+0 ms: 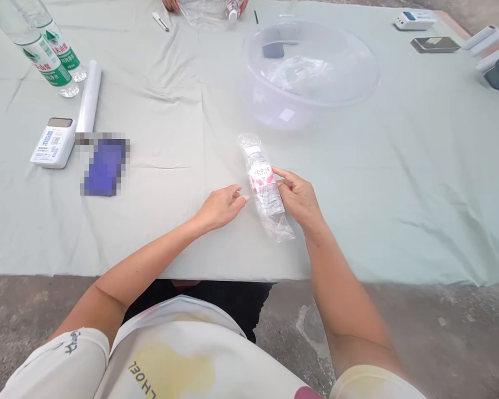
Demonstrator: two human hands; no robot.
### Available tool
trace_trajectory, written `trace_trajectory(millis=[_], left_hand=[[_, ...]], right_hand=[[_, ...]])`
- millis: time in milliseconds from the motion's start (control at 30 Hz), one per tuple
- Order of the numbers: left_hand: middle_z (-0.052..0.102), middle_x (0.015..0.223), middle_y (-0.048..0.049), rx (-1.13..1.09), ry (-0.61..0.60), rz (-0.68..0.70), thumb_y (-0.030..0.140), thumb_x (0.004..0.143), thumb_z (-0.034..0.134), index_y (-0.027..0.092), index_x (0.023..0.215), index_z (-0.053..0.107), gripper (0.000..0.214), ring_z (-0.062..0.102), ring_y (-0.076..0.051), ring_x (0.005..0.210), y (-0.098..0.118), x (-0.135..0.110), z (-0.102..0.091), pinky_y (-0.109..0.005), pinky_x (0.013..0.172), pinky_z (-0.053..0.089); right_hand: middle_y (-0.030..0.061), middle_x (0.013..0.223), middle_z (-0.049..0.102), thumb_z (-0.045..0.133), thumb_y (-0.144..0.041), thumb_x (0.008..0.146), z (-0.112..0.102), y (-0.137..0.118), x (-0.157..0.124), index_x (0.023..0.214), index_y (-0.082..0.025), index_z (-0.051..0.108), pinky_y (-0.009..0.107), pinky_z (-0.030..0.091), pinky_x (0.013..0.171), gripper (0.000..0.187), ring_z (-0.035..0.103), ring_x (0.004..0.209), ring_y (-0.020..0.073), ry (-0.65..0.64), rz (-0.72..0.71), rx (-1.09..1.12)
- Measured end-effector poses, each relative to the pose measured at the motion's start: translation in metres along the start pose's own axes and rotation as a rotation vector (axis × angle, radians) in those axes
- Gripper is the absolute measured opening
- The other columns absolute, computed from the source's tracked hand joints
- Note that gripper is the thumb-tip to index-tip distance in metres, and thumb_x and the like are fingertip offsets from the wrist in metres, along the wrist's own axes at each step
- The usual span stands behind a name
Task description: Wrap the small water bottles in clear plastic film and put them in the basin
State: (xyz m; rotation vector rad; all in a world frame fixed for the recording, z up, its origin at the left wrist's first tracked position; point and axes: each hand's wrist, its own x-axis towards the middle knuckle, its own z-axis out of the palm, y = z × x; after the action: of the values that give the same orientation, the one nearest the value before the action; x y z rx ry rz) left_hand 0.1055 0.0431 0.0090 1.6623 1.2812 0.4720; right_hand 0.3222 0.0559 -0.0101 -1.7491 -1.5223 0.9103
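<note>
A small clear bottle [263, 185] with a pink label lies on the pale green tablecloth [170, 221], wrapped in a clear plastic bag. My right hand [298, 198] rests against its right side, fingers curled onto the wrapped bottle. My left hand [220, 206] lies on the cloth just left of it, fingers stretched toward the bottle, fingertips close to the plastic and holding nothing.
A large clear plastic basin [310, 69] stands behind the bottle. At the left are two green-labelled water bottles [45, 52], a white roll [88, 97], a small white device [53, 142] and a blurred blue item [105, 165]. Another person's hands [172, 4] work at the far edge. Devices [434, 44] lie at the far right.
</note>
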Motion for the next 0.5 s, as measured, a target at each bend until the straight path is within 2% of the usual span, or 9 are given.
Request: trace_trajectory(millis=[100, 233, 400, 500], left_hand=[[0.068, 0.12, -0.0143, -0.171, -0.017, -0.078, 0.048, 0.094, 0.05, 0.016, 0.121, 0.057, 0.042, 0.065, -0.027, 0.107, 0.007, 0.013, 0.008, -0.037, 0.085, 0.052], [0.068, 0.113, -0.011, -0.358, 0.027, -0.116, 0.05, 0.094, 0.053, 0.019, 0.115, 0.053, 0.037, 0.067, -0.022, 0.093, 0.004, 0.014, 0.009, -0.036, 0.08, 0.052], [0.066, 0.115, -0.0083, -0.633, 0.033, -0.061, 0.051, 0.096, 0.054, 0.025, 0.128, 0.044, 0.042, 0.068, -0.019, 0.092, -0.005, 0.003, -0.01, -0.034, 0.076, 0.056], [0.065, 0.121, -0.0094, -0.757, -0.025, -0.053, 0.053, 0.098, 0.048, 0.029, 0.138, 0.04, 0.047, 0.068, -0.022, 0.098, -0.012, -0.001, -0.027, -0.038, 0.077, 0.059]], right_hand=[[0.0018, 0.077, 0.067, 0.047, -0.035, 0.088, 0.01, -0.008, -0.005, 0.135, -0.022, 0.06, 0.038, 0.057, 0.064, 0.051, 0.065, 0.07, 0.0208, 0.006, 0.06, 0.059], [0.0024, 0.084, 0.068, 0.049, -0.037, 0.088, 0.026, -0.021, -0.015, 0.139, -0.02, 0.054, 0.04, 0.06, 0.072, 0.054, 0.068, 0.075, 0.0204, 0.024, 0.051, 0.097], [0.0068, 0.106, 0.069, 0.046, -0.037, 0.093, 0.051, -0.041, -0.021, 0.148, -0.023, 0.041, 0.037, 0.06, 0.074, 0.057, 0.069, 0.088, 0.0204, 0.026, -0.016, 0.103], [0.0096, 0.116, 0.065, 0.043, -0.043, 0.097, 0.066, -0.056, -0.02, 0.152, -0.025, 0.033, 0.034, 0.059, 0.072, 0.059, 0.069, 0.088, 0.0195, 0.065, -0.096, 0.008]])
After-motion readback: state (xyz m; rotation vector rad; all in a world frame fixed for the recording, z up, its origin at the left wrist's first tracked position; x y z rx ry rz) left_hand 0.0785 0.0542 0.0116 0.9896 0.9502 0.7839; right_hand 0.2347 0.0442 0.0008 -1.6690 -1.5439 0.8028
